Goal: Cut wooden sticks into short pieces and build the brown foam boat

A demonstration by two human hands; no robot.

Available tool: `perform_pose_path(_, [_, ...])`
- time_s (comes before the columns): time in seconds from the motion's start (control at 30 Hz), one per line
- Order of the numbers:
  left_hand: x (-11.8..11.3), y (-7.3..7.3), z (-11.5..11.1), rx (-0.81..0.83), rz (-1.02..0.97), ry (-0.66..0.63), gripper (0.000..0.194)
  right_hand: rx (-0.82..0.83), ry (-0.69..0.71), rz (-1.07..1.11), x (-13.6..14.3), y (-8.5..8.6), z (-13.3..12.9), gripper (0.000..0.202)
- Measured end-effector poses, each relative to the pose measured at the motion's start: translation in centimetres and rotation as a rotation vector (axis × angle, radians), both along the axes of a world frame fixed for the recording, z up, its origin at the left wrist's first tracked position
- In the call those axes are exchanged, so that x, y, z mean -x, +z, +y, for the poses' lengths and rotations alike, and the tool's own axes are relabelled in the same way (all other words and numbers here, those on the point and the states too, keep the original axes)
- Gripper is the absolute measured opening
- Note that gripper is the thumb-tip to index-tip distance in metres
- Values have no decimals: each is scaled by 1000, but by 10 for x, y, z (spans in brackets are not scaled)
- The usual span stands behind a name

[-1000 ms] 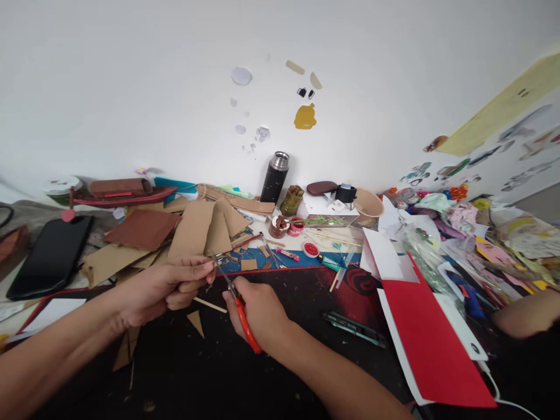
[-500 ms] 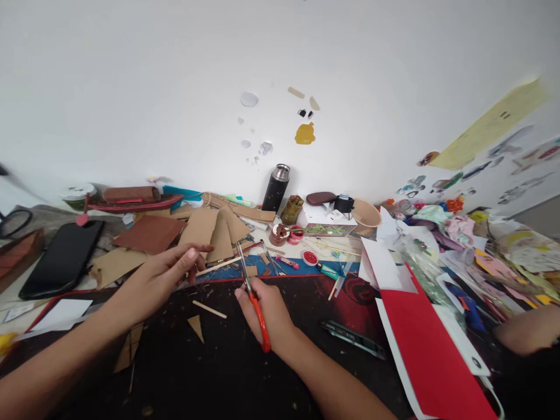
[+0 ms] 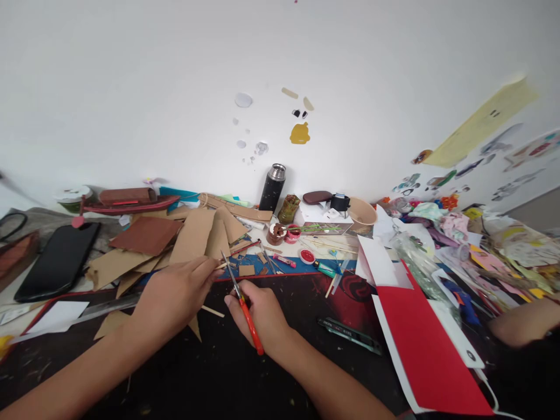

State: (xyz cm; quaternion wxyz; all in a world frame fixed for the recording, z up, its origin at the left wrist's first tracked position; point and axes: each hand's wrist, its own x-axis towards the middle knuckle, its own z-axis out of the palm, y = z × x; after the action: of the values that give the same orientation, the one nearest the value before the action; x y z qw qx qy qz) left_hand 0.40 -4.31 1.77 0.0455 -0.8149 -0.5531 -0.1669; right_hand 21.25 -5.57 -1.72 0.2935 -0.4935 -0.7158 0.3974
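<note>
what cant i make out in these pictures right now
All in the head view:
Pale stick: full length hidden by the left hand.
Scissors: handles partly hidden by the right hand.
Other person's arm: cut off by the picture's right edge.
Utility knife: lettering too small to read.

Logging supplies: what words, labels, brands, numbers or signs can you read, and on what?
No text reads clearly.
Utility knife: pale markings, too small.
Teal tube: any print blurred.
Black mat: dark emblem on red patch, no readable words.
White device: round dark mark, unreadable.
Yellow strip: dark marks, too small.
</note>
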Motion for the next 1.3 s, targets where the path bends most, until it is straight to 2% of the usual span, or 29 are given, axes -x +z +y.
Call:
perform_pose_path(0.17, [5,-3,-3,16,-44,42,44,29,4,0,1,4,1,22])
perform_pose_path(0.3, [5,-3,-2,45,46,86,38,41,9,32,0,8,1,20])
perform_pose_path(0.4, [6,1,-1,52,84,51,32,76,37,46,-3,8,1,22])
perform_pose_path(0.63, [13,9,-3,33,199,-60,33,157,102,89,-10,5,3,48])
perform_pose_path(0.83, [12,2,-5,-6,213,-162,40,201,142,116,-12,9,1,49])
perform_pose_path(0.97, [8,-5,-1,109,86,-39,29,212,81,100,-6,7,-2,33])
perform_pose_path(1.03, [7,-3,1,197,-45,15,33,188,41,78,-2,7,-4,29])
perform_pose_path(1.23, [7,13,2,572,-581,-42,53,80,26,-33,3,8,-10,32])
perform_pose_path(1.3, [7,16,3,627,-695,-35,57,67,31,-60,3,7,-12,29])
